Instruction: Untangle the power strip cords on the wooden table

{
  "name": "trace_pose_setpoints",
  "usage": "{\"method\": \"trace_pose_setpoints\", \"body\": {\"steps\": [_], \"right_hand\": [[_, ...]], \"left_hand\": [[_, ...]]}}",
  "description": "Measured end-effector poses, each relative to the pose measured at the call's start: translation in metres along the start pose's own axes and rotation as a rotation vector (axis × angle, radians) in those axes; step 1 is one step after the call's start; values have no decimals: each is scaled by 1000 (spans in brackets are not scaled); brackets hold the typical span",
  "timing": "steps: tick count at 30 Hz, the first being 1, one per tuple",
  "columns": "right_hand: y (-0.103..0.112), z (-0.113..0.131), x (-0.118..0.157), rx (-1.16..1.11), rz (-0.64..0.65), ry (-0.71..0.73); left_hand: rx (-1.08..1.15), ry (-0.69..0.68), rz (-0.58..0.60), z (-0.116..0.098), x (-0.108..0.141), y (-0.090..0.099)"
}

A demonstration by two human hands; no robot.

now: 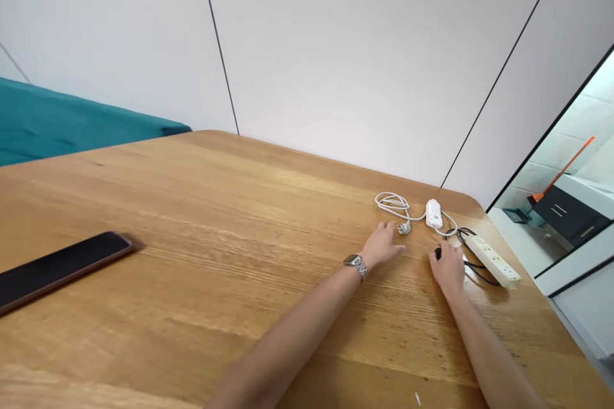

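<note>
On the wooden table my left hand (382, 245), with a metal-banded watch (355, 262) on its wrist, reaches forward with thumb and fingers apart. Just beyond its fingertips lies a white plug (404, 228); whether they touch it I cannot tell. From that plug a coiled white cable (392, 200) runs to a white adapter (433, 213). My right hand (449, 268) is closed around a black plug (438, 254), partly hidden by the fingers. Beside this hand sit a white power strip (492, 260) and its looped black cord (485, 278).
A dark phone-like slab (62, 268) lies on the table (230, 281) at the left. White wall panels (336, 57) stand behind the table. A teal seat (71, 121) is at the far left. Past a doorway at right are an orange-handled broom (568, 166) and a dark cabinet (570, 214).
</note>
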State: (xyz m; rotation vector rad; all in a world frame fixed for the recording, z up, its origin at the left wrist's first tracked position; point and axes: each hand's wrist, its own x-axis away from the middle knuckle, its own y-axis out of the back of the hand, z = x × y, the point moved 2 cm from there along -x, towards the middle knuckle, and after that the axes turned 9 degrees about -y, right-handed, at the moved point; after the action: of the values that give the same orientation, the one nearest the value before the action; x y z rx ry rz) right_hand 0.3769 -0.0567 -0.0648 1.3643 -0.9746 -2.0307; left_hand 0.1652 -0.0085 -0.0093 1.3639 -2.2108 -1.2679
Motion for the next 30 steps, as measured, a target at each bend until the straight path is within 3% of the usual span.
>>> {"method": "trace_pose_setpoints", "body": {"steps": [3,6,10,14,17,20,22,26,30], "right_hand": [[2,12,11,-128,-43,180],[7,24,15,-294,-86,259],[15,31,15,-457,-55,253],[17,27,10,-649,-58,140],[20,22,3,-779,-97,14],[40,19,-11,-864,-142,-130],[66,19,-22,-929,-178,-211],[134,26,-37,-1121,-286,-227],[183,46,-34,-1469,-221,-220]], "left_hand": [[-47,13,-23,-1,-28,-21],[-94,-4,-35,-2,-46,-32],[-110,-60,-40,0,-57,-40],[-59,-162,-17,-5,-57,-40],[21,-286,45,-19,-54,-26],[103,-370,46,-44,-46,6],[218,-400,-23,-64,-38,35],[766,-410,-209,-94,-19,81],[1261,-310,-276,-101,1,84]]}}
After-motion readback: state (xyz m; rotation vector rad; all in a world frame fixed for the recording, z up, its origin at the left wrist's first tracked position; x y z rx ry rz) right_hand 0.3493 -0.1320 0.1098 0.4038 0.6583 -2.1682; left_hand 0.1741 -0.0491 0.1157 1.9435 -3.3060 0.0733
